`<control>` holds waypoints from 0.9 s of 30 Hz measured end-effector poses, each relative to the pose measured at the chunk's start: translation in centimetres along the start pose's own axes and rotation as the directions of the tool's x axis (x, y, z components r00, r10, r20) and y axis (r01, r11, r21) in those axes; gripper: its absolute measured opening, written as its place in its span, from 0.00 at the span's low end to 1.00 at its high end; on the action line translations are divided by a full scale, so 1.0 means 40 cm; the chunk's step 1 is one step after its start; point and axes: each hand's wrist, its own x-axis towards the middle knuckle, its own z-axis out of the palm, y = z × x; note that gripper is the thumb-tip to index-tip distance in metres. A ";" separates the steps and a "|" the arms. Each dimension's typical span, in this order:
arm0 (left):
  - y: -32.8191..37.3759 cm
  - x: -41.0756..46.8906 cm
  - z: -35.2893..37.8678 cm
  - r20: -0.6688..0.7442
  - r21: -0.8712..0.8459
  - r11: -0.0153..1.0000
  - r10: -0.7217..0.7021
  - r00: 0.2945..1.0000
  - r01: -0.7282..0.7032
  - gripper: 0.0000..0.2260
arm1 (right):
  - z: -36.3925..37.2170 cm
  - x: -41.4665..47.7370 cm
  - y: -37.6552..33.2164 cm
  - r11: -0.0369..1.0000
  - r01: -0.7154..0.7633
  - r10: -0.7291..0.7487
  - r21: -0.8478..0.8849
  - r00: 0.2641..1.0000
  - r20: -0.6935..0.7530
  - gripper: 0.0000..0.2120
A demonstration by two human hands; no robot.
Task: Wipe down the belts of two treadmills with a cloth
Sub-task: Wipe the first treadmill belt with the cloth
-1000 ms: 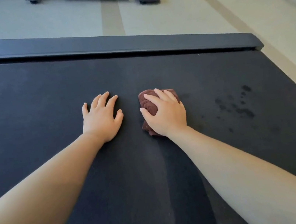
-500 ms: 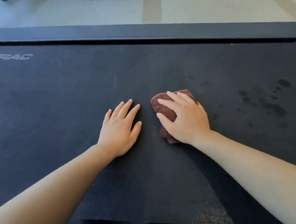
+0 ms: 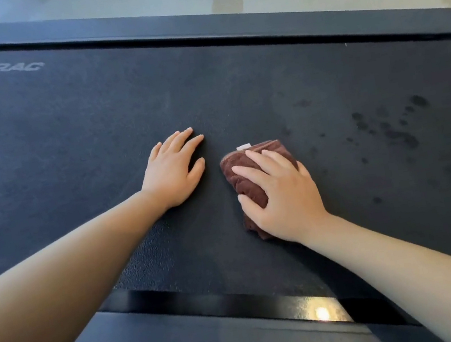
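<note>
Left hand (image 3: 172, 171) flat on belt (image 3: 64, 131), fingers straight and close, holding nothing; just left of cloth, not touching it. Cloth (image 3: 248, 189): folded brown wad, mid-belt, long axis crosswise to belt. Right hand (image 3: 284, 194) presses it down, fingers draped over, thumb hooked on left edge. Dark spots (image 3: 395, 129) lie right of cloth, apart; right hand nearer, so next stroke likely rightward. Count: two hands, one cloth, one belt, one spot cluster.

Bright, even light — glare spot on the near rail (image 3: 233, 301), wide-angle bowing at edges
</note>
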 end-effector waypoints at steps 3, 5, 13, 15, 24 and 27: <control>0.002 -0.001 0.001 -0.014 -0.004 1.000 -0.005 1.000 0.005 0.22 | -0.007 -0.057 -0.010 1.000 -0.012 0.012 -0.017 1.000 -0.014 0.21; 0.003 -0.002 0.001 -0.005 -0.009 1.000 -0.001 1.000 0.001 0.22 | -0.007 -0.076 -0.015 1.000 -0.016 0.015 -0.016 0.999 -0.031 0.20; -0.009 -0.099 -0.013 0.045 -0.031 0.998 0.063 0.997 -0.062 0.22 | 0.000 -0.024 -0.031 0.996 -0.091 0.091 0.002 0.996 0.009 0.21; -0.023 -0.138 -0.022 0.065 -0.018 0.996 0.091 0.994 -0.090 0.22 | 0.007 -0.007 -0.038 0.993 -0.117 0.117 -0.012 0.993 0.014 0.20; -0.038 -0.192 -0.045 0.065 -0.014 0.996 0.093 0.994 -0.093 0.22 | 0.006 -0.070 -0.072 0.996 -0.087 0.088 -0.008 0.996 0.028 0.21; -0.024 -0.179 -0.035 0.030 -0.031 0.996 0.086 0.996 -0.085 0.21 | -0.011 -0.130 -0.062 0.999 -0.050 0.050 -0.003 0.999 0.005 0.21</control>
